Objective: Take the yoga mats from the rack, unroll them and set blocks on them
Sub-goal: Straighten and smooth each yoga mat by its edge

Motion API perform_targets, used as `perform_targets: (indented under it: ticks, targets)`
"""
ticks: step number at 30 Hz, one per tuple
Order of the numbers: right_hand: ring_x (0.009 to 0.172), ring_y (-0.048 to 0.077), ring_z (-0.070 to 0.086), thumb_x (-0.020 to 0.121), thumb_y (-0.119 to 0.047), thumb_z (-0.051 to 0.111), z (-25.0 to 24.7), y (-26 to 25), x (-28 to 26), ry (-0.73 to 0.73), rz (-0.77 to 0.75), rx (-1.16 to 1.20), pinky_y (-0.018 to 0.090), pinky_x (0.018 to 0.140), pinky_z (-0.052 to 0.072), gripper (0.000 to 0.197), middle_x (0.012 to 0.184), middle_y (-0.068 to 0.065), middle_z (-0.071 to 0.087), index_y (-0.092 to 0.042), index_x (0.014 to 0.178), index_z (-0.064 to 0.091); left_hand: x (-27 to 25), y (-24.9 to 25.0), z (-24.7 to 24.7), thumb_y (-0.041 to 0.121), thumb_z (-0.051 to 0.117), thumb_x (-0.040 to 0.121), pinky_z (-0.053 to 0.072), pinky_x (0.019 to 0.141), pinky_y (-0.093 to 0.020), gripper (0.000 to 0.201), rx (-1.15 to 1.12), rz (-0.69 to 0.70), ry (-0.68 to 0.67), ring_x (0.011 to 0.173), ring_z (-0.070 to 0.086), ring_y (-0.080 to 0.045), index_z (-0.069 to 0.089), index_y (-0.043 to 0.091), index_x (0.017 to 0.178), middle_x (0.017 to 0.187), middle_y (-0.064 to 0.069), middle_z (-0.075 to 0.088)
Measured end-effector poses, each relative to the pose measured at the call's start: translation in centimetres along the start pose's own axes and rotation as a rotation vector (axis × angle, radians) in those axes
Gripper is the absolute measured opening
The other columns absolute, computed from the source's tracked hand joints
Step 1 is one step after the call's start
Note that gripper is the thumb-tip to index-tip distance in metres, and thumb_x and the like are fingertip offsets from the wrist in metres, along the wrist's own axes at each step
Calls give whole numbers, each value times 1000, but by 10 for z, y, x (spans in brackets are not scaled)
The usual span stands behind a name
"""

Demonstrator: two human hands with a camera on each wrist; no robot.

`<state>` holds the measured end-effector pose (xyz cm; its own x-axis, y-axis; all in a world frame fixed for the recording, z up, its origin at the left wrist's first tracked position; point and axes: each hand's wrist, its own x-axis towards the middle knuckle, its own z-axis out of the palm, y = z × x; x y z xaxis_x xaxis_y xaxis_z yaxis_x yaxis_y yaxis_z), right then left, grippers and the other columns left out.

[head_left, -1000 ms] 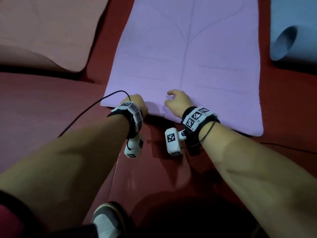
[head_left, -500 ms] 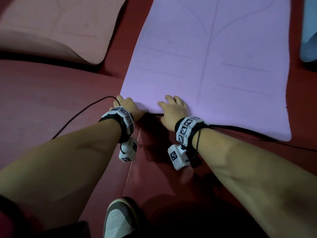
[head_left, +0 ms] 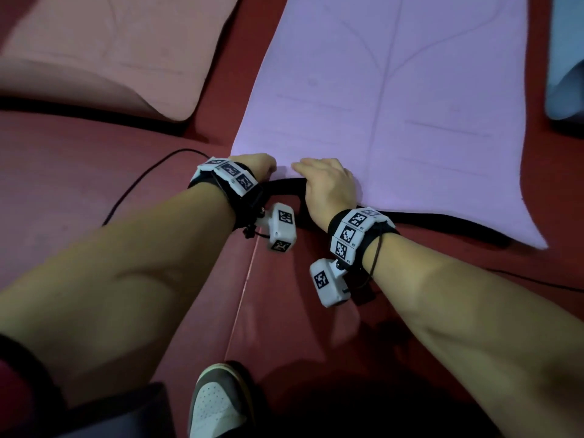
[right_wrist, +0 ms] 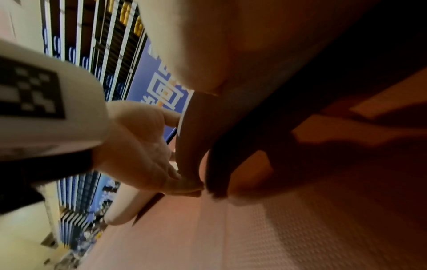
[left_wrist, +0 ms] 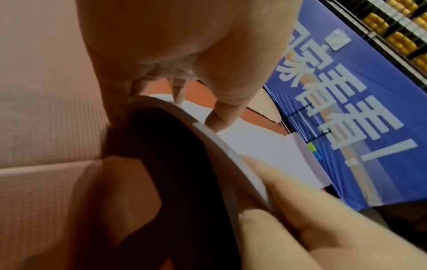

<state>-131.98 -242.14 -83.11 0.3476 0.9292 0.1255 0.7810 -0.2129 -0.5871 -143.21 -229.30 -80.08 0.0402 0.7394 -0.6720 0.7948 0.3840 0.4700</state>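
Gripping near edge of purple mat (head_left: 395, 99), both hands: left hand (head_left: 256, 164) at 11 o'clock corner, right hand (head_left: 328, 188) just beside it, fingers on top, thumbs under per wrist views. Edge lifted off red floor (head_left: 79, 191), dark shadow beneath. Shoe (head_left: 215, 403) at 6 o'clock. Black cable (head_left: 142, 181) at 9 o'clock, touching mat corner. Pink mat (head_left: 110, 52) at 10 o'clock; blue-grey mat (head_left: 565, 86) at 2 o'clock. No blocks in view. Risk: grip off-centre, so a tug may skew mat or snag cable.
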Motion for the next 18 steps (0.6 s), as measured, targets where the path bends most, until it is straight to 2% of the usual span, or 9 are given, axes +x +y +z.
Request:
perform_targets:
  ticks: [1, 3, 4, 6, 8, 10, 12, 16, 18]
  targets:
    - [113, 32, 56, 82, -6, 43, -3, 0, 4, 41, 10, 57, 48, 95, 44, 48, 124, 0, 68, -21, 119, 71, 2, 2, 0, 35, 69, 55, 56, 91, -46, 34, -152, -50, -16, 93, 71, -32, 72, 15, 82, 101, -8, 73]
    - [115, 31, 56, 83, -5, 42, -9, -1, 9, 94, 31, 142, 47, 97, 45, 49, 123, 1, 68, -20, 118, 72, 7, 6, 1, 32, 67, 48, 54, 93, -50, 29, -348, -70, -56, 87, 69, -31, 69, 15, 72, 95, -9, 70]
    - [114, 31, 56, 83, -3, 42, -12, -1, 11, 120, 38, 169, 45, 98, 46, 49, 122, 1, 69, -19, 117, 72, 3, 10, 2, 31, 68, 48, 53, 94, -50, 31, -390, -43, -80, 86, 65, -30, 68, 14, 73, 95, -10, 66]
    - [112, 29, 55, 83, 1, 44, -15, -3, 13, 147, 51, 208, 40, 98, 46, 48, 120, 1, 69, -19, 116, 73, 0, 14, 4, 29, 72, 44, 50, 94, -51, 47, -486, -82, -134, 82, 63, -29, 71, 10, 87, 96, -11, 66]
    - [113, 28, 53, 84, 1, 44, -20, -3, 14, 97, 74, 237, 39, 98, 44, 49, 121, 1, 68, -21, 117, 73, -9, 20, 5, 30, 75, 54, 50, 91, -51, 51, -572, -124, -154, 80, 69, -31, 73, 6, 99, 94, -8, 71]
    - [114, 28, 51, 84, -7, 44, -25, 0, 14, 21, 73, 249, 38, 100, 42, 48, 124, 2, 65, -22, 120, 71, -8, 24, 8, 36, 74, 66, 52, 88, -54, 50, -601, -122, -154, 86, 73, -34, 71, 6, 106, 99, -12, 74]
    - [116, 29, 50, 86, -15, 45, -32, 3, 14, -52, 66, 255, 36, 102, 39, 46, 126, 3, 63, -23, 124, 69, -2, 27, 14, 41, 76, 64, 51, 89, -57, 63, -604, -136, -168, 91, 72, -38, 68, 6, 116, 107, -16, 73]
    - [121, 23, 49, 93, -22, 60, -46, 10, 13, -142, 66, 326, 22, 102, 31, 35, 130, 2, 59, -24, 128, 65, 16, 29, 21, 42, 72, 76, 53, 90, -56, 53, -606, -124, -147, 92, 72, -38, 67, 7, 116, 105, -18, 73]
    - [122, 20, 50, 94, -24, 62, -50, 13, 14, -171, 76, 366, 22, 103, 31, 32, 129, 2, 60, -24, 126, 67, 23, 28, 24, 42, 72, 77, 54, 88, -55, 52, -622, -129, -140, 93, 72, -38, 65, 8, 116, 109, -17, 72]
